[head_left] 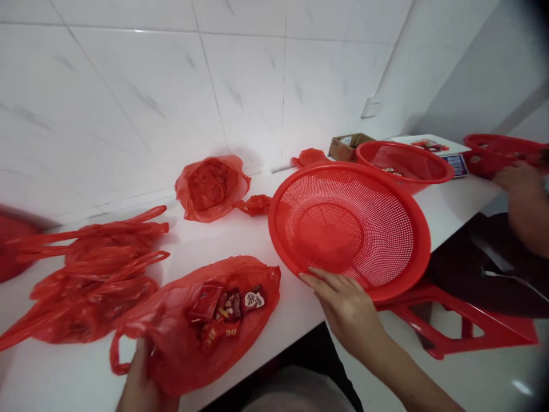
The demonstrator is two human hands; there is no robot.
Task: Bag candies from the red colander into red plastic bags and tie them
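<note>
At the far left of the counter (240, 240), part of a red container (11, 246), cut off by the view's edge. Just beside it, a cluster of red plastic bags (103, 274), with handles stretched leftward and looped to the right.

Next, at the near edge of the counter, an open red bag (171, 315) with wrapped snacks (231, 306) inside, in red and dark brown packets. At its handle end, the left hand (146, 366), closed around the plastic, with fingers partly hidden by the film. Behind, near the tiled wall (141, 114), another red bag (210, 186) with a wide-open mouth, and to its right a crumpled piece of red plastic (256, 205).

Right of the open red bag, a large mesh basket (398, 229), red, tilted toward the near side. On its near rim, the right hand (349, 306), with fingers loosely extended and touching; thumb hidden, so impossible to tell how firm the hold is.

Farther right, a cardboard box (343, 150), a second red basket (412, 163) with packets inside, and a white scale (454, 146) with a blue panel. Below, a red stool (458, 326). At far right, a co-worker's hand (517, 174) at a third red basket (484, 163).
</note>
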